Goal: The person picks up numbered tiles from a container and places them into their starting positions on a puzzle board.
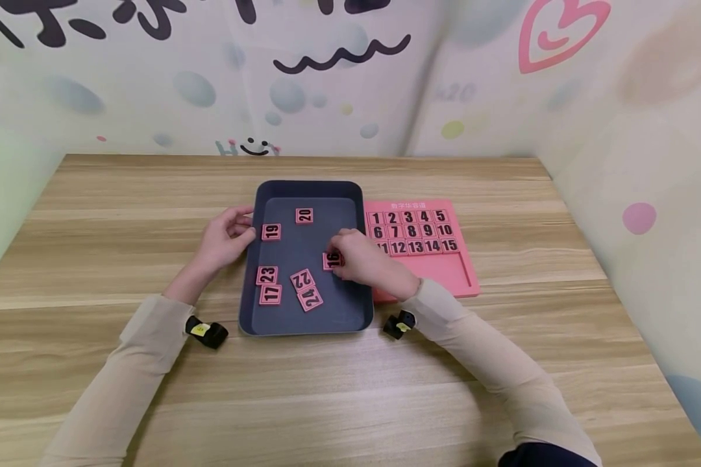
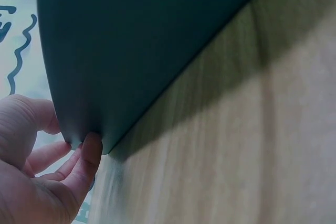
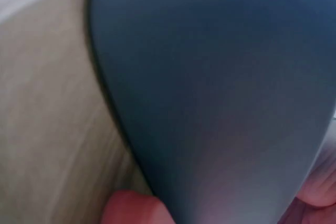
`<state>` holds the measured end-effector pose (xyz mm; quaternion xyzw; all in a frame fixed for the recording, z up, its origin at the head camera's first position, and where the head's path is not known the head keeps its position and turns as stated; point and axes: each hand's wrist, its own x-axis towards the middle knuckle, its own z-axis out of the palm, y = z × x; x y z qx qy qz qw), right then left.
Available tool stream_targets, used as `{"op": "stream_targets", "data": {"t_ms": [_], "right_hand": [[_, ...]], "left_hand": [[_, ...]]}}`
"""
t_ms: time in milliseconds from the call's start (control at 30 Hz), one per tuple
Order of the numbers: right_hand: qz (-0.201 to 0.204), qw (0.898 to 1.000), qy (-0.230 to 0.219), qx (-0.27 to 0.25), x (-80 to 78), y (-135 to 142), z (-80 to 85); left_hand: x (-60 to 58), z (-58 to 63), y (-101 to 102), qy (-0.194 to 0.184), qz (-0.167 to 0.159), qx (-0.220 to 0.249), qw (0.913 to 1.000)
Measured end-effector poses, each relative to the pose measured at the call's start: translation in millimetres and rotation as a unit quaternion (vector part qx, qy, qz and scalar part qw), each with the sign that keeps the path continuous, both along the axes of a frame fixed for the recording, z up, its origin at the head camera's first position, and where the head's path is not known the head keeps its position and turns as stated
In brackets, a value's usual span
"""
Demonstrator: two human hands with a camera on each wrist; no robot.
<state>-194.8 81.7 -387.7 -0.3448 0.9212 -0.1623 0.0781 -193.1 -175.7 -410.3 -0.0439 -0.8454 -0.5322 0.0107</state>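
Observation:
My left hand (image 1: 228, 237) grips the left side of a dark blue tray (image 1: 304, 322). In the left wrist view its thumb lies at the rim and its fingertips (image 2: 92, 148) meet the outer wall. Over the right part of the tray, my right hand (image 1: 362, 259) pinches the pink tile 16 (image 1: 330, 261), partly covering it. Other pink number tiles lie inside: 20 (image 1: 304, 216), 19 (image 1: 271, 232), 23 (image 1: 267, 275), 17 (image 1: 270, 294), 22 (image 1: 302, 280) and 24 (image 1: 309, 298). The tray's outer wall (image 3: 210, 87) fills most of the right wrist view.
Right beside the tray lies a pink number-puzzle board (image 1: 438, 275), with tiles 1 to 15 set in rows and its left part hidden by the tray and right hand. Both rest on a wooden table (image 1: 304, 402). A printed wall covering (image 1: 339, 110) stands behind.

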Motion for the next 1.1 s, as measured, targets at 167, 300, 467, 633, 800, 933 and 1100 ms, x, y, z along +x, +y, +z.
{"op": "stream_targets", "data": {"t_ms": [167,300,467,633,800,933,1100], "right_hand": [[-0.003,0.999,0.001,-0.054,3.1,5,1.3],[-0.012,0.994,-0.002,-0.113,9.1,13,7.4],[-0.023,0.987,0.001,-0.161,17.6,30,14.3],[-0.047,0.981,0.021,-0.188,25.1,54,14.2],[-0.106,0.978,0.005,-0.177,31.2,75,10.9],[-0.147,0.979,-0.03,-0.137,33.8,85,4.5],[-0.166,0.98,-0.053,-0.093,34.7,88,-7.5]], "left_hand": [[0.6,-0.2,0,-0.008,0.001,-0.003,1.0],[0.6,-0.1,1,-0.007,0.001,0.001,1.0],[-0.6,-1.2,1,-0.003,0.003,0.002,1.0],[-1.6,-2.1,0,-0.001,0.004,-0.002,1.0],[-2.0,-2.1,0,-0.005,0.006,-0.009,0.9999],[-1.7,-2.0,-1,-0.008,0.005,-0.007,0.9999],[-1.9,-2.5,0,-0.006,0.001,-0.005,1.0]]}}
